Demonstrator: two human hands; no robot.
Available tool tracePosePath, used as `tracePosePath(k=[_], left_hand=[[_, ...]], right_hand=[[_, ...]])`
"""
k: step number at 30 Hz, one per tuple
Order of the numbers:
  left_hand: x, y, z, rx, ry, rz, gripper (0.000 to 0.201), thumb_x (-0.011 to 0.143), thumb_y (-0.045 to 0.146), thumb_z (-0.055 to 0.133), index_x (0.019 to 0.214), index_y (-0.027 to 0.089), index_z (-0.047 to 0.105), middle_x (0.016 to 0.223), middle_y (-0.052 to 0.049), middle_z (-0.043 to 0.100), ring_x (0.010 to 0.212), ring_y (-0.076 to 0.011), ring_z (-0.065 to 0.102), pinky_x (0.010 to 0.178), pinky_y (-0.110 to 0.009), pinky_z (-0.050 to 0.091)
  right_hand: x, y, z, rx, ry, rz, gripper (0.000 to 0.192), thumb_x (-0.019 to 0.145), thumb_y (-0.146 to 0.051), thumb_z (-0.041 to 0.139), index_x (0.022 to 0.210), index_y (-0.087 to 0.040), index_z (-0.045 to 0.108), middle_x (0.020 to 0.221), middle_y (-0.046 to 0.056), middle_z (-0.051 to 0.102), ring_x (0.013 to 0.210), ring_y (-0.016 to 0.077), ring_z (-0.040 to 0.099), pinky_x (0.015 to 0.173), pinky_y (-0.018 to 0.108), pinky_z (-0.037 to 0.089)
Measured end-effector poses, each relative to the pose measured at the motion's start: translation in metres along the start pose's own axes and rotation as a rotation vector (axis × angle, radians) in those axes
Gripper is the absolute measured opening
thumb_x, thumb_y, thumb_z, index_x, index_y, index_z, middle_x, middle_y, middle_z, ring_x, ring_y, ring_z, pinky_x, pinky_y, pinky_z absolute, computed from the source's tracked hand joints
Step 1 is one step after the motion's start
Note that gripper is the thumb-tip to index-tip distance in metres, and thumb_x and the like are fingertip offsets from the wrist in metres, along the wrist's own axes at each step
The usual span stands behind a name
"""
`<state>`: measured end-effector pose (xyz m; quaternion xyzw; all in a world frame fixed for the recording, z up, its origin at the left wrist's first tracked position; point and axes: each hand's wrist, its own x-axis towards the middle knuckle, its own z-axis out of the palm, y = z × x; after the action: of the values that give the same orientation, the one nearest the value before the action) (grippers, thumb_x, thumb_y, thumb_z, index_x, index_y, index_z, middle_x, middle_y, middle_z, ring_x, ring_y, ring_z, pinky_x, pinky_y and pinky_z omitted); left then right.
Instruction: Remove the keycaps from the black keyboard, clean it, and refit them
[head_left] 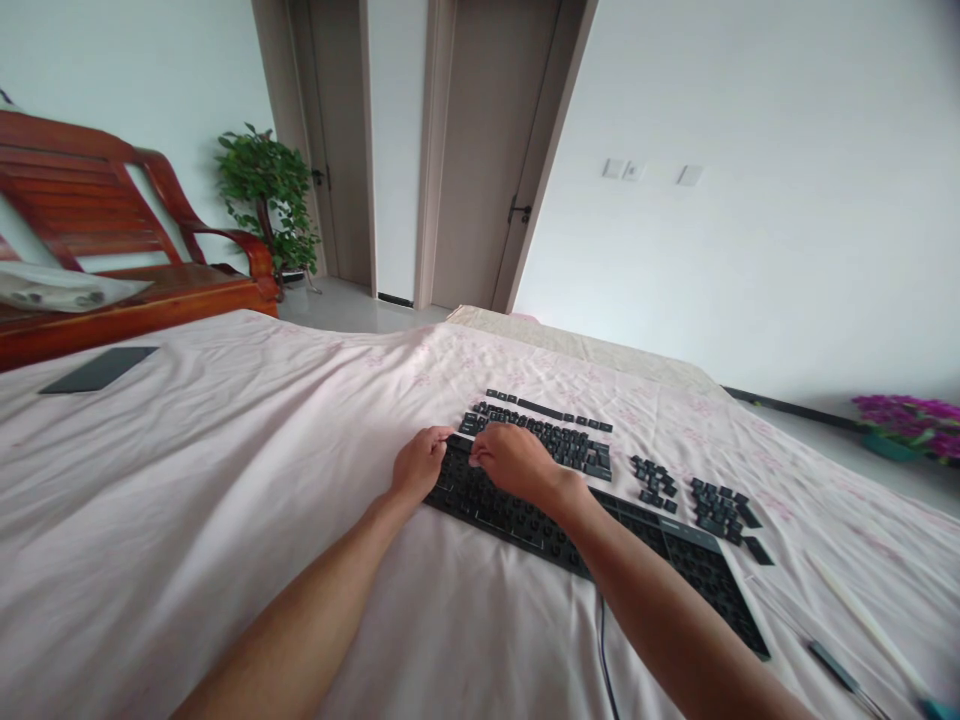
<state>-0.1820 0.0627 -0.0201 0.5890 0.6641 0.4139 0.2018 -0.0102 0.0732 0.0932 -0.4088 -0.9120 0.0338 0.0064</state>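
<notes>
Leftmost, the left hand point(418, 462) rests with curled fingers on the near-left end of the black keyboard point(675, 560), which lies on the bed point(187, 480) with its long axis running from there toward the lower right. Just beside it, the right hand point(516, 462) sits over the same end, fingers bunched together on a key, though whether it pinches one I cannot tell. Loose keycaps point(547, 435) lie in rows directly beyond both hands, with smaller clusters point(720, 508) farther right.
</notes>
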Motion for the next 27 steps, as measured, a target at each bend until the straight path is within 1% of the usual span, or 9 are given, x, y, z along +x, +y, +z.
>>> tracePosePath(k=[4,8,12,17,19,22,23,25,27], left_hand=[[0.001,-0.002,-0.001,0.013,-0.004,0.021,0.035,0.086,0.018,0.041,0.113,0.023,0.063,0.116,-0.002,0.068,0.107,-0.0168,0.062,0.094,-0.028,0.045],[-0.001,-0.002,-0.001,0.032,0.001,0.039,0.035,0.086,0.018,0.042,0.114,0.025,0.063,0.115,-0.002,0.068,0.106,-0.0172,0.062,0.092,-0.027,0.046],[-0.002,-0.001,0.001,0.054,0.016,0.055,0.035,0.086,0.016,0.041,0.112,0.025,0.064,0.115,-0.002,0.068,0.106,-0.0177,0.062,0.092,-0.028,0.046],[-0.005,0.002,-0.002,0.070,0.039,0.072,0.033,0.087,0.015,0.043,0.108,0.024,0.066,0.113,-0.003,0.068,0.104,-0.0178,0.062,0.093,-0.029,0.046],[-0.009,0.010,-0.006,0.079,0.063,0.086,0.031,0.087,0.017,0.045,0.111,0.023,0.065,0.116,-0.005,0.066,0.105,-0.0186,0.061,0.096,-0.030,0.044],[-0.020,0.031,-0.007,0.077,0.111,0.179,0.027,0.088,0.024,0.051,0.111,0.026,0.065,0.120,-0.005,0.064,0.116,-0.0214,0.054,0.105,-0.033,0.037],[-0.025,0.040,-0.005,0.037,0.113,0.204,0.024,0.088,0.028,0.053,0.107,0.026,0.066,0.116,-0.005,0.065,0.113,-0.0215,0.056,0.104,-0.033,0.038],[-0.035,0.060,0.003,-0.127,0.026,0.178,0.022,0.087,0.036,0.055,0.101,0.024,0.067,0.105,-0.005,0.069,0.097,-0.0202,0.063,0.093,-0.032,0.046],[-0.044,0.078,0.013,-0.356,-0.112,0.128,0.030,0.086,0.043,0.056,0.103,0.020,0.066,0.098,-0.006,0.071,0.089,-0.0195,0.065,0.083,-0.030,0.049]], right_hand=[[0.013,-0.018,0.022,0.064,0.021,-0.058,0.026,0.091,-0.021,0.047,0.099,-0.022,0.072,0.108,0.007,0.068,0.097,0.0183,0.064,0.082,0.023,0.043],[0.005,-0.020,0.027,0.022,0.002,-0.088,0.029,0.089,-0.016,0.045,0.098,-0.022,0.072,0.108,0.007,0.068,0.095,0.0193,0.065,0.079,0.025,0.044],[-0.020,-0.003,0.018,-0.069,-0.069,-0.040,0.027,0.085,-0.012,0.048,0.093,-0.019,0.073,0.105,0.011,0.069,0.093,0.0223,0.065,0.078,0.028,0.046],[-0.060,0.038,0.007,-0.110,-0.150,0.112,0.019,0.077,-0.012,0.055,0.080,-0.016,0.073,0.089,0.014,0.072,0.087,0.0281,0.067,0.073,0.034,0.046],[-0.070,0.055,0.008,0.081,-0.088,0.193,0.015,0.078,-0.018,0.057,0.076,-0.017,0.071,0.083,0.011,0.072,0.085,0.0257,0.067,0.073,0.033,0.046],[-0.077,0.067,0.019,0.640,0.120,0.321,0.015,0.082,-0.027,0.053,0.084,-0.018,0.065,0.078,0.005,0.070,0.076,0.0186,0.066,0.066,0.028,0.048],[-0.079,0.067,0.023,0.847,0.192,0.351,0.016,0.082,-0.029,0.053,0.089,-0.018,0.062,0.078,0.004,0.069,0.073,0.0171,0.065,0.063,0.026,0.048],[-0.081,0.061,0.032,1.196,0.305,0.365,0.020,0.080,-0.033,0.055,0.093,-0.018,0.056,0.079,0.004,0.068,0.070,0.0158,0.064,0.059,0.025,0.049],[-0.083,0.050,0.039,1.398,0.363,0.329,0.023,0.077,-0.036,0.060,0.090,-0.018,0.054,0.079,0.003,0.067,0.071,0.0156,0.063,0.059,0.025,0.049]])
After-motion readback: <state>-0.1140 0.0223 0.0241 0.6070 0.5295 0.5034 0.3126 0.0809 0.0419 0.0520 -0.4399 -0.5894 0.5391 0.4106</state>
